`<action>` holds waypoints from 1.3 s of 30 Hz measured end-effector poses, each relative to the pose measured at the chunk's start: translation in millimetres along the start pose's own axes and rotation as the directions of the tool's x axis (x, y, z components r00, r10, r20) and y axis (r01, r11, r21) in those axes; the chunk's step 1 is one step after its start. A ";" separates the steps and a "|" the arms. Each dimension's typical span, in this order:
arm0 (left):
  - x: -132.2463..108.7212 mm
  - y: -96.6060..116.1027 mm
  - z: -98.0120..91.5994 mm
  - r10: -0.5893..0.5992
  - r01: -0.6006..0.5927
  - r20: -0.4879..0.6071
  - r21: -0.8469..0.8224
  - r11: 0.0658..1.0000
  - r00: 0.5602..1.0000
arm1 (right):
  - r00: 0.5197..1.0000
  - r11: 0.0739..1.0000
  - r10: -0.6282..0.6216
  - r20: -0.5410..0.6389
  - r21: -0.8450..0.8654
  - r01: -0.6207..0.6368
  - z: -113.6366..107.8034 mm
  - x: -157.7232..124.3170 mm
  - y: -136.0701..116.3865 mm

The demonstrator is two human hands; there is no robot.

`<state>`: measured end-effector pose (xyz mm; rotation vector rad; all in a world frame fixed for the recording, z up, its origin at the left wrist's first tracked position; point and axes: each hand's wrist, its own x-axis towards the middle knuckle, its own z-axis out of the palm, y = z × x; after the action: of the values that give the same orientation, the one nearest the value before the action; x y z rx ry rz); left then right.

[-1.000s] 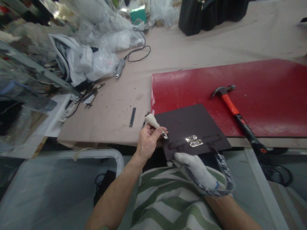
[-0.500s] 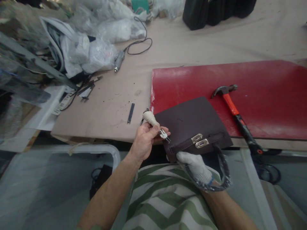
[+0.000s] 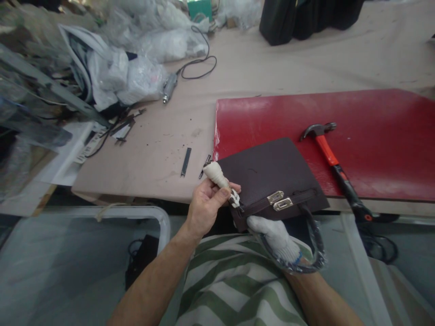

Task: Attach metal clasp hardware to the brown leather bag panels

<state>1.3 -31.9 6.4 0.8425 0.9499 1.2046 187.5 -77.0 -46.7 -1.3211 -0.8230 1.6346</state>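
A dark brown handbag (image 3: 261, 170) lies tilted at the table's front edge, its metal clasps (image 3: 282, 203) toward me. My left hand (image 3: 207, 203), bare, is closed round a small pronged tool (image 3: 217, 175) with a pale wrapped handle. The tool's tip meets the bag's left corner near the strap; whether it is inside the leather I cannot tell. My right hand (image 3: 273, 233), in a white knitted glove, pinches the bag's near edge below the strap. The plastic-wrapped bag handle (image 3: 319, 246) loops round that wrist.
Under the bag is a red board (image 3: 374, 140), with a claw hammer (image 3: 328, 151) on it to the right. A flat dark metal strip (image 3: 186, 162) and a corded grey tool (image 3: 169, 87) lie left. Plastic-wrapped bundles (image 3: 136, 74) fill the back left. Black bags (image 3: 277, 22) stand behind.
The left hand's tool has tipped down, bringing its prongs from above the bag onto its left corner. The bag's near edge and my gloved hand have shifted slightly left.
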 end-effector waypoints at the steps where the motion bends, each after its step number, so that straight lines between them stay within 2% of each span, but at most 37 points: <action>1: -0.4 -0.5 0.0 -0.002 0.002 -0.004 0.005 1.000 1.000 | 1.000 1.000 0.010 0.003 -0.011 -0.010 -0.5 -0.5 0.0; 7: -1.9 -3.2 -0.2 0.002 0.000 -0.025 0.054 0.999 1.000 | 0.998 0.998 -0.055 -0.035 0.009 0.055 -0.6 2.7 3.7; 12: -5.4 -3.3 2.7 0.016 -0.009 -0.055 0.124 0.992 0.998 | 0.999 0.997 -0.049 -0.008 -0.052 0.049 0.1 7.3 5.6; 16: -7.7 -0.8 4.6 0.044 -0.030 -0.061 0.213 0.977 0.997 | 0.997 0.997 -0.078 0.012 0.018 0.078 8.9 2.4 -10.6; 20: -5.6 -2.5 2.1 0.019 -0.005 -0.067 0.201 0.980 0.998 | 0.990 0.995 -0.089 0.108 0.059 0.083 19.8 -4.5 -33.0; 25: -1.5 -6.3 0.5 0.028 -0.020 -0.061 0.125 0.992 0.998 | 0.990 0.986 0.064 0.124 0.145 -0.082 15.2 -11.4 -31.0; 27: -0.9 -5.1 1.3 0.057 -0.050 -0.056 0.127 0.991 0.997 | 0.966 0.967 0.167 0.196 0.161 -0.200 10.4 -13.7 -25.6; 29: -1.3 -2.6 2.5 0.074 -0.066 -0.052 0.143 0.987 0.996 | 0.951 0.957 0.201 0.234 0.163 -0.242 7.5 -14.8 -22.3; 34: -7.0 6.4 5.8 0.097 -0.088 -0.040 0.195 0.977 0.994 | 0.968 0.976 0.040 0.249 0.198 -0.091 9.1 -12.3 -26.4; 39: -13.6 10.9 4.7 0.145 -0.144 0.021 0.317 0.938 0.989 | 0.951 0.974 0.027 0.309 0.204 -0.094 12.1 -7.0 -34.2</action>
<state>0.4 -43.6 20.1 1.1843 1.1181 1.1943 183.5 -68.8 -10.9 -0.9635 -0.7614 1.9497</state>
